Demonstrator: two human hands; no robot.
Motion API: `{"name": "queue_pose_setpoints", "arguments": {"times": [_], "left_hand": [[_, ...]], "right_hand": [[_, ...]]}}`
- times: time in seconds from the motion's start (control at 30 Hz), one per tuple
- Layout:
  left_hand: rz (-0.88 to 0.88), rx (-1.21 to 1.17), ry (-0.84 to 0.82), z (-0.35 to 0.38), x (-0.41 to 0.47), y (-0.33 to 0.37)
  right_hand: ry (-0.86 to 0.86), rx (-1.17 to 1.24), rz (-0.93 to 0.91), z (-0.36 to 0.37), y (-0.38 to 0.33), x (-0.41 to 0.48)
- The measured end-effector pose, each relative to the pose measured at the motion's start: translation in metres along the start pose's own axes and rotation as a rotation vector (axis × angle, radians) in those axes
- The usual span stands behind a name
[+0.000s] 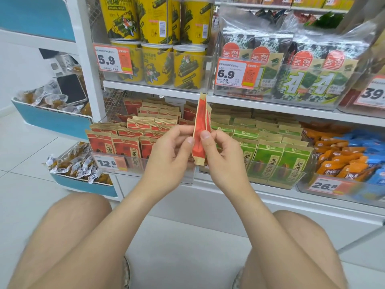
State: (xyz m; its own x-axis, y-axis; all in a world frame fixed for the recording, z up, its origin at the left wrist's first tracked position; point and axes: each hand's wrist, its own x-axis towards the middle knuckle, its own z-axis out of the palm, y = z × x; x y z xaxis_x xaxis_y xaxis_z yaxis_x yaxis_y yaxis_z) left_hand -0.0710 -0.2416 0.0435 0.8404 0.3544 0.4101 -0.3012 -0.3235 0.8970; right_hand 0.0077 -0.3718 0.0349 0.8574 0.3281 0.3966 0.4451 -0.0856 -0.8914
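A red and tan snack packet [200, 126] stands upright and edge-on to me, held up in front of the lower shelf. My left hand [170, 151] pinches its left side with thumb and fingers. My right hand [220, 155] pinches its right side, thumb on the near face. Behind and below it, a clear bin [116, 163] holds several matching red packets [125, 144] in rows.
Green packets [268, 157] fill the bin to the right, then orange and blue sachets [343, 161]. The shelf above carries yellow tubs [158, 65] and seaweed packs [308, 76]. Blue trays of wrapped snacks [75, 165] stand at left. My knees are low in view over white floor tiles.
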Motion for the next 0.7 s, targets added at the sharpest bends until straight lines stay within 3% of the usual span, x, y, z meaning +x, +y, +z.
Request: {"name": "queue_pose_setpoints", "arguments": {"times": [0.13,0.3,0.5,0.7], "left_hand": [[-0.097,-0.187,-0.032,-0.005,0.000,0.001],[-0.128,-0.316,-0.210,-0.016,0.004,0.001],[-0.190,-0.383,-0.159,-0.019,0.010,-0.002],[-0.189,-0.414,-0.255,-0.017,0.011,0.001]], "right_hand": [[0.003,0.063,0.033,0.001,0.002,0.002],[0.033,0.077,0.049,0.003,0.000,0.004],[0.004,0.077,0.081,0.003,0.000,0.009],[0.071,0.061,0.056,0.002,-0.002,0.006]]}}
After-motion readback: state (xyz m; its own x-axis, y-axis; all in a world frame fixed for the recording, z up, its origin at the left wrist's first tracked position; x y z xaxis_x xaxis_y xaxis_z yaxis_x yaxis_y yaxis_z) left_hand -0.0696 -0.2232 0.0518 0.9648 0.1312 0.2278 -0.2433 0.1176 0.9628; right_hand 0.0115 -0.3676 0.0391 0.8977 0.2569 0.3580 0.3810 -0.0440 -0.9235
